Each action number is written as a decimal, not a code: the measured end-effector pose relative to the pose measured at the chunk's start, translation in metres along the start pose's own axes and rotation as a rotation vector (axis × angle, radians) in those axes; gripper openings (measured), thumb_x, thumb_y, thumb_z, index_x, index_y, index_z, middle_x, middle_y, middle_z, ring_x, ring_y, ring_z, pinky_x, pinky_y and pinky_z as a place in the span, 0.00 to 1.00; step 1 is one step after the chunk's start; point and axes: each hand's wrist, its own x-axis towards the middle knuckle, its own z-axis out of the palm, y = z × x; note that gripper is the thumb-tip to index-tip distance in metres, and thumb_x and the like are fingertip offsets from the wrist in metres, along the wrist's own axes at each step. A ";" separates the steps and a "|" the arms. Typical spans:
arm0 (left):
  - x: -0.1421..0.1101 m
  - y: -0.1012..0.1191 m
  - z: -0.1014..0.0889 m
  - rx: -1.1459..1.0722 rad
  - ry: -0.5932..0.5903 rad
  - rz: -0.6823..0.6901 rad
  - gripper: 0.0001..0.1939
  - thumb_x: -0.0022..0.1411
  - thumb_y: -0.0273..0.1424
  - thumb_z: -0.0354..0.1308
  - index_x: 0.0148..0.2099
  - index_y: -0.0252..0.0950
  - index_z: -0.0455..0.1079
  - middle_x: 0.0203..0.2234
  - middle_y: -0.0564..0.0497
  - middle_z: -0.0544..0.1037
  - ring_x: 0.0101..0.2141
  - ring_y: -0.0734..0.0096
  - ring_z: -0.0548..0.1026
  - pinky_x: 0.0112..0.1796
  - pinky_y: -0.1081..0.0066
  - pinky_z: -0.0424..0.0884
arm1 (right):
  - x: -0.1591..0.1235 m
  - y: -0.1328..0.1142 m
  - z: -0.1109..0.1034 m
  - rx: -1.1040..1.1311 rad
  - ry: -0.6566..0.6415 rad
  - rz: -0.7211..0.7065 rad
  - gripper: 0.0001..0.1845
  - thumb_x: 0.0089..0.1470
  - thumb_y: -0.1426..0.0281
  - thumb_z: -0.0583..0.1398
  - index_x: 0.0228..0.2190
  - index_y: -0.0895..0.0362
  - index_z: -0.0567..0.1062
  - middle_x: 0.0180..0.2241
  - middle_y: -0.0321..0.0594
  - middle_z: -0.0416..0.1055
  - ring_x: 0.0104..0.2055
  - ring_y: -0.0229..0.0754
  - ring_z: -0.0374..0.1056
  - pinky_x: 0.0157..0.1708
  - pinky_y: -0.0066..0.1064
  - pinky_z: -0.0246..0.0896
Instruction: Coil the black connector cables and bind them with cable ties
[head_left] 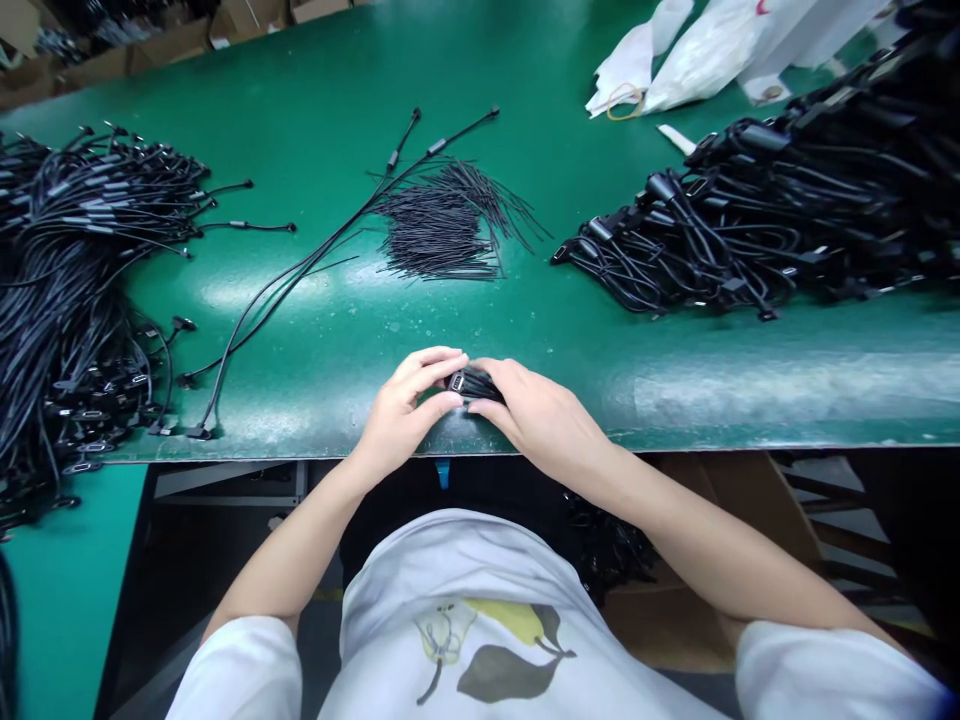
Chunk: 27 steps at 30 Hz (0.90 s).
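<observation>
Both my hands meet at the near edge of the green table [675,380]. My left hand [405,405] pinches the end of a small black coiled cable bundle [471,383], thumb and fingers closed on its connector. My right hand [536,415] wraps over the same bundle from the right, fingers closed on it. Most of the bundle is hidden under my fingers. A loose bunch of thin black twist ties [450,220] lies further back in the middle of the table.
A big heap of loose black cables [67,290] covers the left side. A pile of coiled black cables [787,210] lies at the right. A few long single cables [300,270] run across the middle. White plastic bags [705,50] lie at the far right.
</observation>
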 end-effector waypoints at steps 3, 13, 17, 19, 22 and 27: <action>-0.001 -0.003 0.002 -0.111 0.000 -0.039 0.18 0.62 0.32 0.60 0.54 0.44 0.73 0.52 0.45 0.72 0.54 0.63 0.70 0.54 0.62 0.68 | 0.002 -0.002 0.005 -0.031 0.042 -0.045 0.17 0.66 0.62 0.48 0.47 0.60 0.67 0.37 0.44 0.71 0.36 0.44 0.70 0.32 0.32 0.60; 0.001 0.006 -0.004 -0.269 -0.173 -0.134 0.17 0.63 0.33 0.59 0.55 0.44 0.73 0.57 0.47 0.72 0.59 0.59 0.66 0.60 0.57 0.62 | 0.000 0.000 0.021 -0.151 0.102 -0.143 0.19 0.68 0.63 0.43 0.40 0.62 0.68 0.34 0.45 0.72 0.30 0.42 0.69 0.28 0.31 0.58; -0.004 0.009 0.004 -0.229 -0.171 -0.204 0.27 0.66 0.36 0.54 0.66 0.43 0.59 0.64 0.46 0.62 0.64 0.61 0.60 0.63 0.60 0.56 | 0.003 0.004 0.024 -0.252 0.123 -0.158 0.20 0.68 0.62 0.43 0.42 0.62 0.68 0.31 0.44 0.71 0.30 0.41 0.68 0.28 0.31 0.57; -0.006 0.010 0.011 -0.159 -0.148 -0.227 0.29 0.68 0.38 0.50 0.68 0.42 0.53 0.66 0.46 0.58 0.65 0.62 0.57 0.64 0.60 0.53 | 0.006 0.002 0.022 -0.245 0.094 -0.154 0.20 0.67 0.60 0.45 0.44 0.61 0.68 0.33 0.44 0.71 0.32 0.42 0.69 0.30 0.32 0.58; -0.009 0.008 0.026 0.057 -0.059 -0.201 0.29 0.69 0.39 0.46 0.69 0.40 0.50 0.68 0.46 0.54 0.66 0.63 0.52 0.66 0.60 0.47 | 0.012 -0.005 0.020 -0.233 0.007 -0.105 0.15 0.66 0.67 0.46 0.43 0.62 0.68 0.33 0.44 0.70 0.32 0.42 0.69 0.30 0.32 0.61; -0.017 -0.009 0.043 0.233 -0.003 -0.199 0.30 0.70 0.38 0.44 0.71 0.40 0.44 0.69 0.47 0.50 0.67 0.64 0.50 0.66 0.59 0.46 | 0.014 -0.006 0.028 -0.240 -0.086 -0.087 0.12 0.62 0.74 0.49 0.46 0.64 0.66 0.34 0.44 0.70 0.33 0.43 0.69 0.26 0.34 0.62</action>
